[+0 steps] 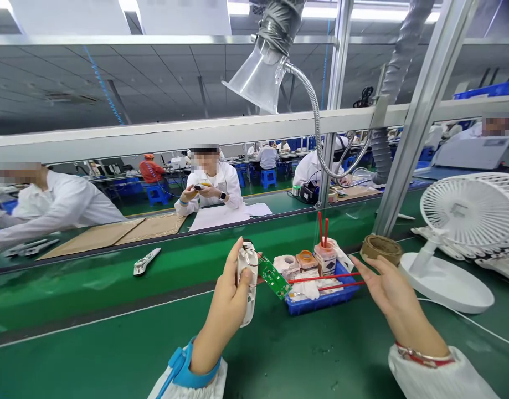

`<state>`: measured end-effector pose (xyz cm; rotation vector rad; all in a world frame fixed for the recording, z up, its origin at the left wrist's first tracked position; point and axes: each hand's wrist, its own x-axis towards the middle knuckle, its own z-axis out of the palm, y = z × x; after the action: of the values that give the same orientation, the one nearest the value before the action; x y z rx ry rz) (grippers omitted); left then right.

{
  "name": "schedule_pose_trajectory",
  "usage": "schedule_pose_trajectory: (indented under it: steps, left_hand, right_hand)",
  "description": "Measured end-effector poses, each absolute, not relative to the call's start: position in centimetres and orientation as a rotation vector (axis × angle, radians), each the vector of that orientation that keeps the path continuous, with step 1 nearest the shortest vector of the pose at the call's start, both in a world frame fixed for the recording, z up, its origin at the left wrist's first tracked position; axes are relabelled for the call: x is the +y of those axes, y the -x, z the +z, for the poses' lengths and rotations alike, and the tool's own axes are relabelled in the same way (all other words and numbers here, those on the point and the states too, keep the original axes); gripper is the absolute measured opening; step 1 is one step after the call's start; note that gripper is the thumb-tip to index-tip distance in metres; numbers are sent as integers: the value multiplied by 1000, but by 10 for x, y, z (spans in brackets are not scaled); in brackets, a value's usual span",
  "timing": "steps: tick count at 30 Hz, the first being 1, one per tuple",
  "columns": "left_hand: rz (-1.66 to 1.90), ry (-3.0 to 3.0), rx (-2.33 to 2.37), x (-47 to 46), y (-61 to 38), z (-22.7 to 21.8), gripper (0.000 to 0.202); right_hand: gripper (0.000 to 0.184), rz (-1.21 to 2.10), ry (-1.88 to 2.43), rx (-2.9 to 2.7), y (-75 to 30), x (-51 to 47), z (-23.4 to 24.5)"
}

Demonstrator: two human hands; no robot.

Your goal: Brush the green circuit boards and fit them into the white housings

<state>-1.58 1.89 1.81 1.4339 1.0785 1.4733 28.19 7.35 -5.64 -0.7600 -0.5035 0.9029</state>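
My left hand (pixel 227 302) grips a white plastic housing (pixel 249 282) upright, thumb across its face. A green circuit board (pixel 274 277) hangs from the housing's right side, apparently by thin wires. My right hand (pixel 397 302) is open, fingers stretched toward the ends of two red-handled brushes (pixel 327 279); whether it touches them I cannot tell. Those brushes lie across a blue tray (pixel 320 305). White wipes, an orange-topped container (pixel 306 260) and a bottle (pixel 325 257) holding upright red sticks stand in the tray.
A white fan (pixel 445 299) and a brown tape roll (pixel 381 249) stand at right. Beyond my green bench runs a green conveyor belt (pixel 92 293) carrying another white housing (pixel 147 261). A clear extraction hood (pixel 260 77) hangs overhead. A co-worker (pixel 212 185) sits opposite.
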Motion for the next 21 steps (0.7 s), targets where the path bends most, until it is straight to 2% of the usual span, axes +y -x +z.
schedule_pose_trajectory:
  steps: [2,4,7,9,15,18,21]
  left_hand:
    - [1379,-1510,1016,15,17,15,61]
    - [1306,-1605,958,11,19,10,57]
    - [1273,-1746,891,8,19,2,47]
    - [1286,-1813,870,8,19,1,43]
    - [1401,-1830,1089,15,22,10,41]
    - [1315,-1966,1148,18,26,15,37]
    - [1202,-2133,1169,20,29,17,41]
  right_hand:
    - [33,886,734,-517,-260,62,-47]
    - [33,1041,732,-644,-232,47,-34]
    - [36,1673,655,-1131,-195,27,-15]
    - [42,1901,540,-1389,-181,23,-6]
    - [48,1918,442,-1519,-177,45,-3]
    - [57,1921,522,-1521,-178,54,-7]
    - [55,1945,668,-1520,-181,58,-8]
